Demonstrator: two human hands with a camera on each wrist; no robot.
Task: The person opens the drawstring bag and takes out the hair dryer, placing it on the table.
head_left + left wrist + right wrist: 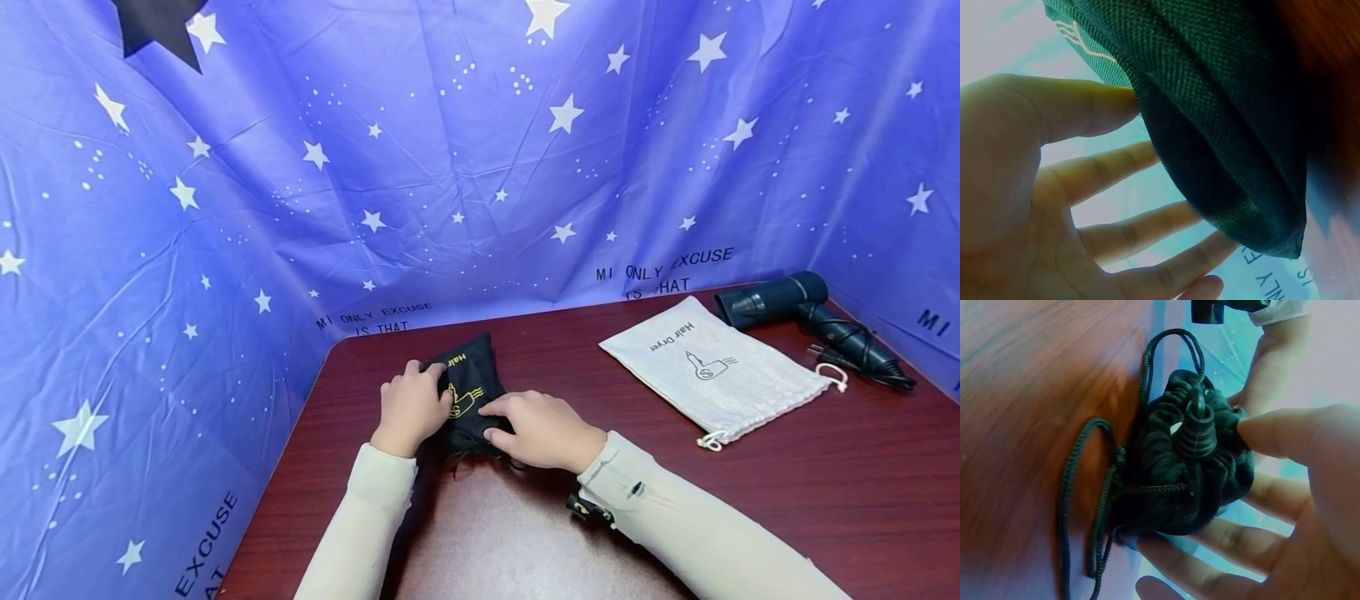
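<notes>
A black drawstring pouch (pixel 482 379) printed with a yellow hair-dryer drawing lies on the table, its gathered mouth towards the person. Along its left side the left hand (pixel 415 404) rests, fingers mostly straight; in the left wrist view the thumb touches the dark cloth (pixel 1210 125). From the right, the right hand (pixel 543 429) touches the pouch near the mouth with thumb and fingers extended. The right wrist view shows a ribbed black cord sleeve with a loop (pixel 1197 434) in the puckered opening, and loose black drawstrings (pixel 1102 487) beside it.
A white drawstring pouch (pixel 757 396) marked "Hair Dryer" lies flat on the right of the reddish-brown table (pixel 847 517). Behind it sits a dark hair dryer (pixel 776 300) with its cord wrapped about the handle. Blue star-patterned cloth (pixel 450 192) hangs round the table's back and sides.
</notes>
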